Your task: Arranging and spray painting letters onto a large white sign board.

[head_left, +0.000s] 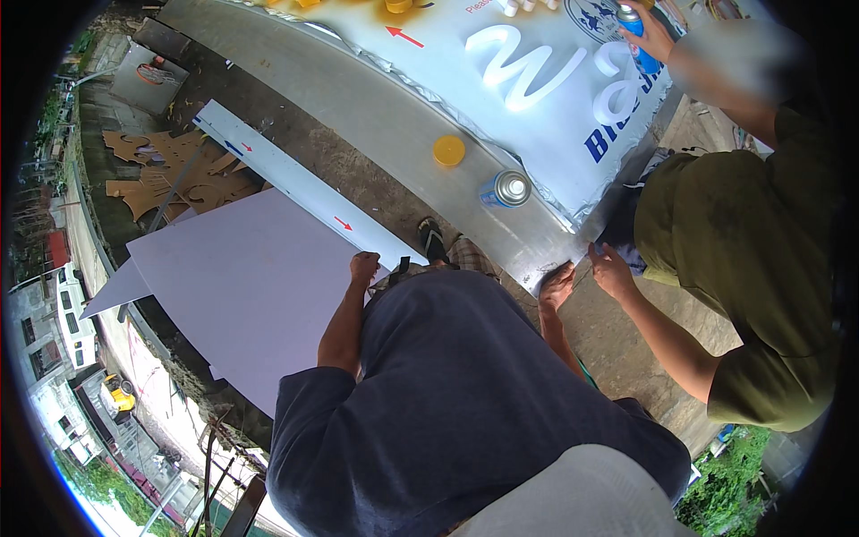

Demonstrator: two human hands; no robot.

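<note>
My left hand [364, 267] is beside my waist with its fingers curled, close to a long white strip [300, 192]; whatever they hold, if anything, is hidden. My right hand [557, 285] rests at the near corner of a grey metal tabletop [394, 134], fingers extended against its edge. On that tabletop a blue spray can [506, 189] stands upright near a round yellow cap [449, 150]. To my right, a co-worker in olive clothing [734, 233] grips another blue spray can [637, 38] over white cut-out letters [528, 67]. The co-worker's other hand [613, 270] is near the table corner.
A printed white sheet [429, 63] covers part of the table, with yellow-painted pieces [398, 5] at the far end. Large pale panels [242, 277] lie at my left, beyond them brown cut-out scraps [179, 170]. A road with a white vehicle [76, 313] runs farther left.
</note>
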